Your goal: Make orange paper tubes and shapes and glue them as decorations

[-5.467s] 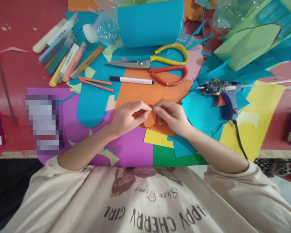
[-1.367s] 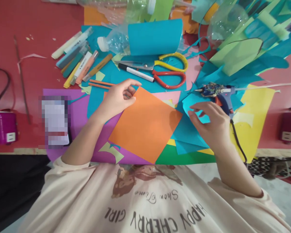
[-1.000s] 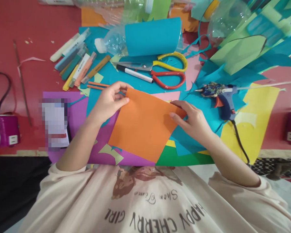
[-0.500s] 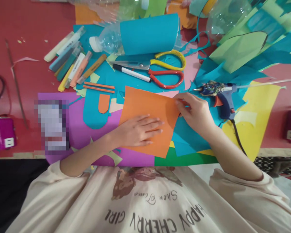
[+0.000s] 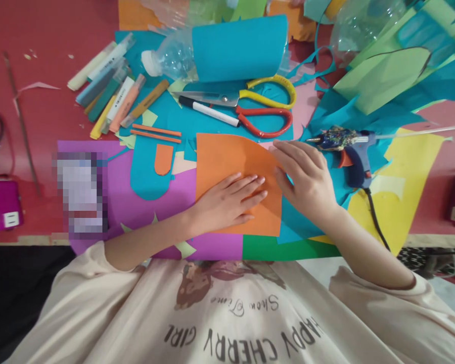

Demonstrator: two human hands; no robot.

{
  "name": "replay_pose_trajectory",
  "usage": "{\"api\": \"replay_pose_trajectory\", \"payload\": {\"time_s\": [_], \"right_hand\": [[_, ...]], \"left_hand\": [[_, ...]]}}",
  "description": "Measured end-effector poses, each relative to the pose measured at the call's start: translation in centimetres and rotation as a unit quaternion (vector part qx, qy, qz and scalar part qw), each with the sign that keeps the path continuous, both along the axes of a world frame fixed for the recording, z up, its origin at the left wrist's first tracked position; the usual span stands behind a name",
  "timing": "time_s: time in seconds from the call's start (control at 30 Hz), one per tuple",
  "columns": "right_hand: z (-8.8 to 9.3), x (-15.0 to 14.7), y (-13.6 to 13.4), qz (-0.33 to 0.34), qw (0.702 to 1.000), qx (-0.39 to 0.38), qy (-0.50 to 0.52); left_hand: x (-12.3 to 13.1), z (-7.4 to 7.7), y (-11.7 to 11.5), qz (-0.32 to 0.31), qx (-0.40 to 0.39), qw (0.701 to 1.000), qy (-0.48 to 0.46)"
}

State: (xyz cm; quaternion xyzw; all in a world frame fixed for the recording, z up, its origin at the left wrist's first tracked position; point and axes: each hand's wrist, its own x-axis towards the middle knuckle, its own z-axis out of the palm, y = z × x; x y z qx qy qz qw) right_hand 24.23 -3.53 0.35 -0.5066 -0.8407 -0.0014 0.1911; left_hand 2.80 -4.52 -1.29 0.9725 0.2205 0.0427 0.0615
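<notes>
An orange paper sheet (image 5: 231, 156) lies in front of me over purple and blue sheets. My left hand (image 5: 227, 202) rests flat on its middle with the fingers spread. At the sheet's right edge is my right hand (image 5: 305, 177), thumb and fingers apart around the upper right corner; that corner is partly hidden by the fingers. Just beyond the sheet lie scissors (image 5: 246, 103) with one yellow and one red handle, and a black-capped white marker (image 5: 212, 111). To the left, a small orange rounded piece (image 5: 163, 159) sits on a blue rounded cutout (image 5: 147, 182).
A plastic bottle wrapped in blue paper (image 5: 240, 48) lies at the back. Several markers (image 5: 117, 103) are bunched at left, near two thin orange strips (image 5: 155, 133). At right a glue gun (image 5: 358, 156) trails its cord. A blurred phone (image 5: 81, 192) lies on the purple sheet (image 5: 117, 217).
The orange sheet has turned slightly and now lies straighter, its lower edge nearly level. My right hand's fingers have loosened from a pinch on its corner. My left hand has shifted slightly right.
</notes>
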Motion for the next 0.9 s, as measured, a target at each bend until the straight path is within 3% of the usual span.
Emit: {"api": "replay_pose_trajectory", "payload": {"time_s": [0.23,0.5,0.67,0.9], "right_hand": [[-0.3,0.7,-0.6,0.026,0.997,0.067,-0.003],[-1.4,1.2,-1.3,0.021,0.999,-0.04,-0.005],[-1.7,1.1,-1.6,0.032,0.999,-0.04,0.002],[-1.5,0.1,-2.6,0.041,0.999,0.009,-0.018]], "left_hand": [[0.2,-0.3,0.0,0.027,0.008,0.999,-0.017],[-0.6,0.9,0.5,0.005,0.11,0.985,-0.132],[-1.0,1.3,0.4,0.089,0.082,0.992,-0.046],[-1.5,0.3,-0.3,0.098,0.033,0.994,0.017]]}}
